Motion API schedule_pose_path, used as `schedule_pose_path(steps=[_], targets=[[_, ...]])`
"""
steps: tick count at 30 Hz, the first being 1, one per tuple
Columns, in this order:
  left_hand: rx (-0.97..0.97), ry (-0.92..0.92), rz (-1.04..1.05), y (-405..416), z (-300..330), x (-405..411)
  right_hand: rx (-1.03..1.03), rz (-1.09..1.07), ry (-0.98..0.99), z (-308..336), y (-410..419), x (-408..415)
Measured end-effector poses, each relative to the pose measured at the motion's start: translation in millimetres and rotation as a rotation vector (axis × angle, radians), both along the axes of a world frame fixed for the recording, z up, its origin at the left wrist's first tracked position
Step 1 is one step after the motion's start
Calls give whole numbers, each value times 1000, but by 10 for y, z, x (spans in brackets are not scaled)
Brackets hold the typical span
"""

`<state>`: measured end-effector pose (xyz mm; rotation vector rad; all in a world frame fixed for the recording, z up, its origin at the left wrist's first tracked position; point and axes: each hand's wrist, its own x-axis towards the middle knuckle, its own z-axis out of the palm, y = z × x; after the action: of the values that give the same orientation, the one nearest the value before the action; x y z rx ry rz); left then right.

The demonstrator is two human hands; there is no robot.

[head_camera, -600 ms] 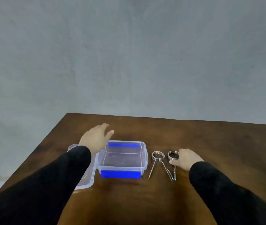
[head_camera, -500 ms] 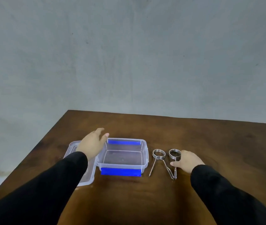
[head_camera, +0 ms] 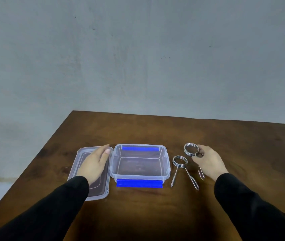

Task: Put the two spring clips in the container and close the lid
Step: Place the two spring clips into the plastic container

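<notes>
A clear plastic container [head_camera: 166,164] with blue latches stands open on the brown table, nothing inside it. Its clear lid [head_camera: 81,153] lies flat just to the left, and my left hand [head_camera: 94,164] rests palm-down on it with fingers together. To the right of the container lies one metal spring clip [head_camera: 180,162], coil at the far end and two legs pointing toward me. My right hand [head_camera: 207,160] is closed on the second spring clip [head_camera: 191,149], its coil tilted up off the table and one leg showing below my palm.
The brown wooden table [head_camera: 155,206] extends to a far edge near a plain grey wall. Its left edge runs diagonally close to the lid. Black sleeves cover both forearms.
My right hand has gripped the right-hand clip and raised its coil end. My left hand has slid from the container's left rim onto the lid.
</notes>
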<state>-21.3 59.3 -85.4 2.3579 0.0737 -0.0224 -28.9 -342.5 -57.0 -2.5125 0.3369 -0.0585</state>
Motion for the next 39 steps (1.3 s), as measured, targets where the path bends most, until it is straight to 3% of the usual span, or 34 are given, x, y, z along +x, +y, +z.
schedule_pose_path(steps=[4,7,13,18,35,37,39], targets=[[-30,21,-60,77,-144,24,123,171,-163,522,457,90],[-2,-24,-144,122,-260,23,126,429,-147,811,865,156],[76,-40,-259,174,-296,46,-238,816,12,433,1553,310],[64,-24,-233,168,-280,76,-284,863,167,127,1710,359],[108,-62,-212,82,-223,70,-264,875,180,-67,1759,408],[108,-70,-220,86,-225,65,-164,795,96,33,1651,381],[98,-63,-233,100,-251,75,4,633,-140,156,1449,339]])
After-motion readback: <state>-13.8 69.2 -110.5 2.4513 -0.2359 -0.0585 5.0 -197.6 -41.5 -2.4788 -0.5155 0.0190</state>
